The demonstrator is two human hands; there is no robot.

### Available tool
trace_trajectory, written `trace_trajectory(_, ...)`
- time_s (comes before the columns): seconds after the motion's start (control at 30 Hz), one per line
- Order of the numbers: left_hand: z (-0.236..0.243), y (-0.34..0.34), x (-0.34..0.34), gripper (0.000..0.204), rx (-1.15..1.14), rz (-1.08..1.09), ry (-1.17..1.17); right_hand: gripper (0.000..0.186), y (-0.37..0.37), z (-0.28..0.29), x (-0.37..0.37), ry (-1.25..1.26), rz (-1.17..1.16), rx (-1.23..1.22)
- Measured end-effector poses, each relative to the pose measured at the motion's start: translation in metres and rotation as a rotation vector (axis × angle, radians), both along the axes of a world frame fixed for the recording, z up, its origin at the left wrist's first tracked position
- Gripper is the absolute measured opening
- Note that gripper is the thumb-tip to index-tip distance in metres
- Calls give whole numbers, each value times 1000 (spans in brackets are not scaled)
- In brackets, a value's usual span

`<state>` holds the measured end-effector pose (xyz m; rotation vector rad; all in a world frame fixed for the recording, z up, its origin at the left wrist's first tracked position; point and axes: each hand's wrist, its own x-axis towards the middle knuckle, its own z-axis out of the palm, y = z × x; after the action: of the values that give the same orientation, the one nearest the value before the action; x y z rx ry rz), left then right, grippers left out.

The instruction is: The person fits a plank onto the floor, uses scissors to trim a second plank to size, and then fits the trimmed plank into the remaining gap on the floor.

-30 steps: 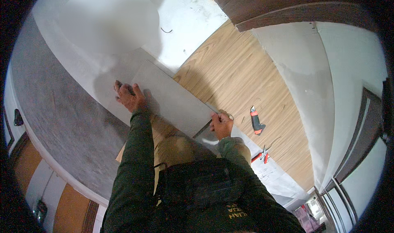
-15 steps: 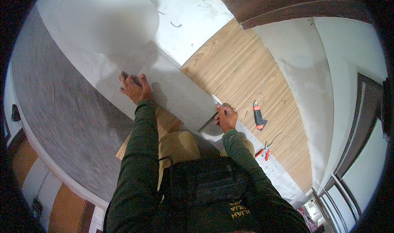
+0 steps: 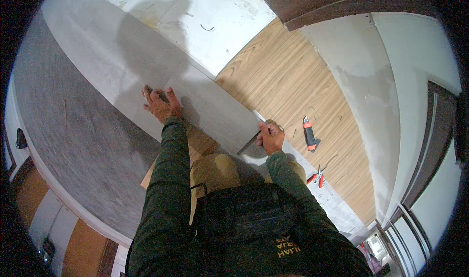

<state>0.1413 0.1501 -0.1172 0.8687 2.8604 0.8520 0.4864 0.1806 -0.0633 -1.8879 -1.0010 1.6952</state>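
Note:
A long pale grey plank lies diagonally below me. My left hand rests on it with fingers apart, a dark shadow between them. At the plank's right end, my right hand is closed around a thin, light metallic thing that I cannot make out, beside a dark narrow strip. Just right of this hand, a black-and-orange utility knife lies on wood-look flooring. Red-handled pliers lie farther down, near a white marked sheet.
A dark grey surface curves along the left. A white surface lies beyond the plank. Dark brown wood borders the top right, and pale walls with a dark-framed opening run down the right. My kneeling legs are below the plank.
Over the last second both hands have moved slightly up and to the right in view, staying on the plank. In the last half second they have barely moved.

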Motion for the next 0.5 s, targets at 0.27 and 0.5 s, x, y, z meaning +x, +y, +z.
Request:
trace_trajectory(0.27, -2, 4, 0, 41, -35, 2, 37, 32, -1, -5, 6, 9, 42, 21)
trace_trajectory(0.5, -4, 4, 4, 41, -67, 5, 32, 30, -2, -9, 10, -18, 46, -45)
